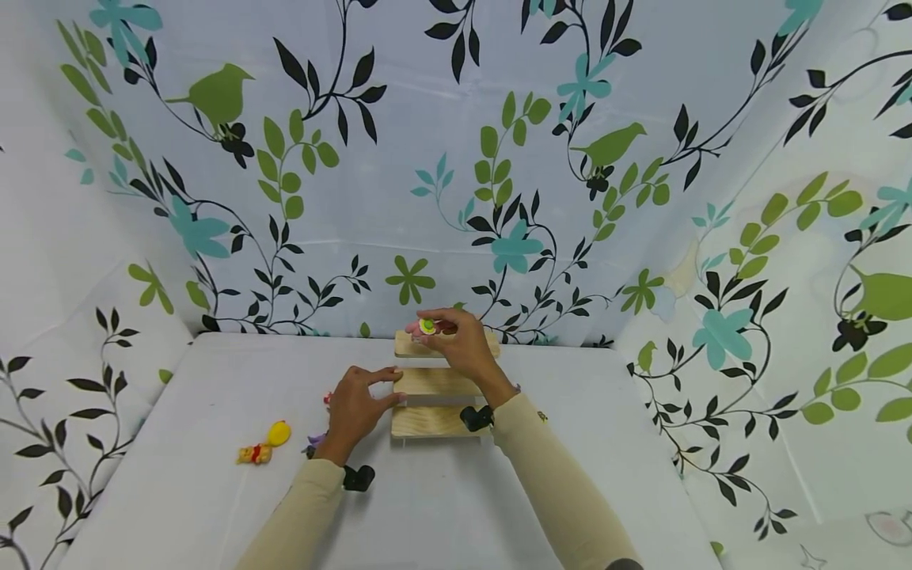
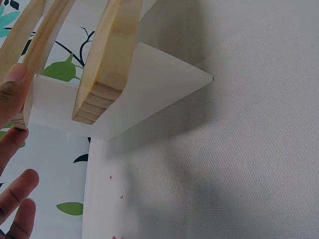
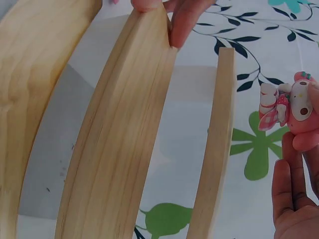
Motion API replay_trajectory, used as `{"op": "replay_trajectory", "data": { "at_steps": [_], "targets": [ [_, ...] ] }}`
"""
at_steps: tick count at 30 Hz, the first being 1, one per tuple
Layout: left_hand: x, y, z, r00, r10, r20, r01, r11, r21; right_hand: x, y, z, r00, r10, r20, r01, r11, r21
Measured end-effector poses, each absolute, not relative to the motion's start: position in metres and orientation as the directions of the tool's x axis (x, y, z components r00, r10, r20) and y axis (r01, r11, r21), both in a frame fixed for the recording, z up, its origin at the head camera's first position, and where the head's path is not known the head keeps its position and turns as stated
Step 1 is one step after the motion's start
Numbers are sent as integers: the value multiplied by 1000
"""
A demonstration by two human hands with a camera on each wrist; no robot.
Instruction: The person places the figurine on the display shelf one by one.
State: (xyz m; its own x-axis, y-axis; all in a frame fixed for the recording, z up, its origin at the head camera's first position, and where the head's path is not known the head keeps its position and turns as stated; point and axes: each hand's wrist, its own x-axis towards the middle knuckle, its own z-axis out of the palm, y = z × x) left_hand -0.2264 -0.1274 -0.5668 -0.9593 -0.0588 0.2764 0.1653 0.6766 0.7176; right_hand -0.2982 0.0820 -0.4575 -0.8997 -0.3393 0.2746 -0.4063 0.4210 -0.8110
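Note:
A small pink figurine (image 3: 300,112) with a white face is pinched between the thumb and fingers of my right hand (image 1: 463,346), at the top step of a wooden tiered stand. The stand has three pale wooden boards on white side supports (image 2: 164,82). My left hand (image 1: 359,408) grips the left end of the middle board (image 1: 435,382), thumb and a finger on its opposite long edges. In the left wrist view the other fingers (image 2: 22,196) stay off the wood. The top board (image 3: 215,134) is partly behind my right hand in the head view.
On the white table (image 1: 207,507), left of the stand, lie a yellow and red bear figurine (image 1: 254,454) and a yellow balloon-shaped piece (image 1: 279,432). A purple toy (image 1: 314,443) and a red one (image 1: 328,400) sit partly behind my left hand. A leaf-patterned cloth (image 1: 399,198) hangs behind.

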Motion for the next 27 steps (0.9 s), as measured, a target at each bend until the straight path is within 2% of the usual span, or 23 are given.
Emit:
{"op": "replay_trajectory", "data": {
  "at_steps": [27],
  "targets": [
    [-224,-125,-562,-970,-66,232,121,698,706,-304,65,-470,-893,-393,221,-384,405,-830]
  ]
}}
